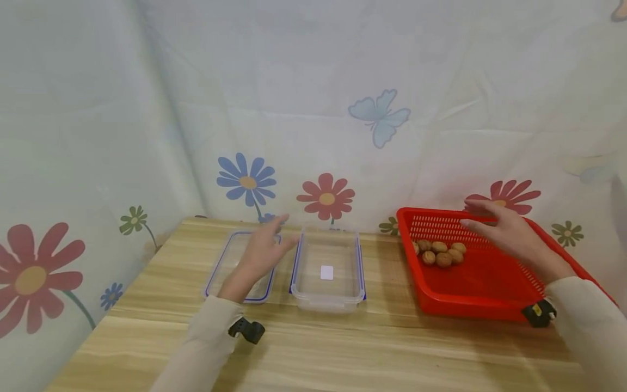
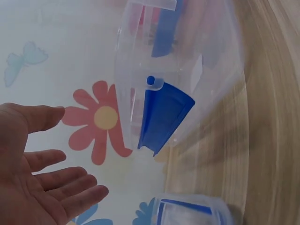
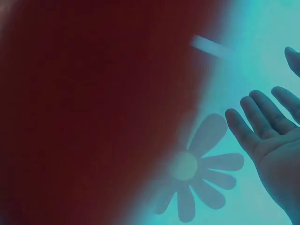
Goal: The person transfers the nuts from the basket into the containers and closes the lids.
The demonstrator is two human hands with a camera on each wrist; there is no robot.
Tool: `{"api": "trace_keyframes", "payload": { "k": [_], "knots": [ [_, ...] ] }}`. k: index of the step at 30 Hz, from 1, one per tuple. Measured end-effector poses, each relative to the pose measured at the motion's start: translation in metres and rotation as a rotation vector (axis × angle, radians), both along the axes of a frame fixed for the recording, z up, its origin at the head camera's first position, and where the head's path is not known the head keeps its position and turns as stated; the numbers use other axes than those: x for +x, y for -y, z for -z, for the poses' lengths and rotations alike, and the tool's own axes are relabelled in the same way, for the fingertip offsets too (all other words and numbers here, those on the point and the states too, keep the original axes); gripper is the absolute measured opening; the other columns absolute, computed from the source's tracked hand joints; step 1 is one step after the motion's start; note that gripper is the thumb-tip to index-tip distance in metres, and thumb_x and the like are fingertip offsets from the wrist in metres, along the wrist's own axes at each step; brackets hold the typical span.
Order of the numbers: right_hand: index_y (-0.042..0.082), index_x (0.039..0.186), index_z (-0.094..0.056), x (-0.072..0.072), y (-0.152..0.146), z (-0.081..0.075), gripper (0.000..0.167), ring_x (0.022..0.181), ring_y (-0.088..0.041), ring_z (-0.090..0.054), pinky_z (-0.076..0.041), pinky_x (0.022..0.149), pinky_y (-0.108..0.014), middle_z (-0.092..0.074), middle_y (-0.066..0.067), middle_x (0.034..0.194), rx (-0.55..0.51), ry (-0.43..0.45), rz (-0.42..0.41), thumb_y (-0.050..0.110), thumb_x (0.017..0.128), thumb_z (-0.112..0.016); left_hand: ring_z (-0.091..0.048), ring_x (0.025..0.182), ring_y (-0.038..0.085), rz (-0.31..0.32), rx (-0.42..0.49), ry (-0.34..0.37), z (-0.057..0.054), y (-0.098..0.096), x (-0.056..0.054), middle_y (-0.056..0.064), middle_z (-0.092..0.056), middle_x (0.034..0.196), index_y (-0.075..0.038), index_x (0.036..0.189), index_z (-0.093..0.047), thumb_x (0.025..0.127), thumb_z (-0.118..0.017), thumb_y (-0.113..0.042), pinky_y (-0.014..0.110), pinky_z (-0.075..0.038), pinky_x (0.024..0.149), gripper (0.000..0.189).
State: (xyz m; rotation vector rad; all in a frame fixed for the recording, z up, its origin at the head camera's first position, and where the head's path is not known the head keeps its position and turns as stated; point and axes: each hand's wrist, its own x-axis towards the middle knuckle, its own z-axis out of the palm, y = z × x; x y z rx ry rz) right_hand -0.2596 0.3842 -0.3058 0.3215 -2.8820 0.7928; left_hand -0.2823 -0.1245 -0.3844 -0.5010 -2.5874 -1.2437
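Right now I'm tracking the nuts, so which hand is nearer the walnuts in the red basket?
Right. The right hand hovers open just above and beside the walnuts in the red basket; the left hand is far off, over the lid.

The left hand hovers with straight, relaxed fingers, palm turned inward, forearm in a pale beige sleeve. The right hand is likewise spread and apparently holds nothing.
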Motion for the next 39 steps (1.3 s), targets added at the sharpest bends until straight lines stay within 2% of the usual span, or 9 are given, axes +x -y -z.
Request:
{"api": "trace_keyframes", "payload": {
  "k": [8,16,22,29,35,39],
  "knots": [
    [0.003,0.157,-0.047,0.001,-0.009,-0.009,0.065,0.129,-0.050,-0.054,-0.045,0.101,-0.075,-0.058,-0.030,0.145,-0.013,0.030,-0.032,0.041,0.107,-0.064,-0.060,0.132,0.045,0.003,0.065,0.120,0.005,-0.005,0.000,0.026,-0.057,0.150,-0.001,0.156,-0.049,0.101,-0.073,-0.028,0.056,-0.052,0.104,0.066],
    [0.004,0.154,-0.051,-0.002,-0.011,-0.018,0.067,0.124,-0.047,-0.059,-0.048,0.100,-0.072,-0.061,-0.027,0.143,0.006,0.071,-0.026,0.046,0.104,-0.068,-0.068,0.120,0.041,-0.017,0.104,0.168,0.011,-0.010,-0.001,0.025,-0.064,0.140,0.001,0.147,-0.059,0.095,-0.081,-0.016,0.050,-0.059,0.094,0.059],
    [0.003,0.151,-0.055,-0.010,-0.014,-0.020,0.065,0.122,-0.046,-0.062,-0.050,0.099,-0.071,-0.063,-0.026,0.141,0.041,0.086,-0.046,0.044,0.102,-0.071,-0.068,0.121,0.042,-0.025,0.131,0.204,0.014,-0.014,0.001,0.023,-0.065,0.140,0.003,0.143,-0.061,0.093,-0.082,-0.014,0.048,-0.059,0.094,0.056],
    [0.001,0.150,-0.055,-0.025,-0.018,-0.015,0.066,0.124,-0.045,-0.061,-0.053,0.099,-0.066,-0.062,-0.026,0.143,0.055,0.130,-0.048,0.042,0.102,-0.073,-0.072,0.110,0.039,-0.029,0.190,0.257,0.017,-0.018,0.003,0.024,-0.069,0.132,0.005,0.138,-0.064,0.092,-0.081,-0.007,0.041,-0.063,0.086,0.051],
    [-0.001,0.148,-0.057,-0.035,-0.022,-0.006,0.063,0.122,-0.045,-0.061,-0.053,0.099,-0.065,-0.063,-0.027,0.141,0.031,0.155,-0.047,0.038,0.102,-0.074,-0.076,0.097,0.033,-0.053,0.163,0.267,0.018,-0.022,0.005,0.023,-0.072,0.123,0.005,0.132,-0.068,0.094,-0.080,-0.006,0.039,-0.063,0.079,0.041],
    [-0.003,0.146,-0.059,-0.045,-0.028,0.004,0.057,0.121,-0.044,-0.062,-0.054,0.099,-0.063,-0.064,-0.028,0.139,0.013,0.158,-0.066,0.030,0.103,-0.074,-0.077,0.093,0.031,-0.065,0.165,0.271,0.019,-0.022,0.006,0.022,-0.073,0.121,0.005,0.130,-0.070,0.094,-0.079,-0.005,0.039,-0.063,0.078,0.039]
  ]
}}
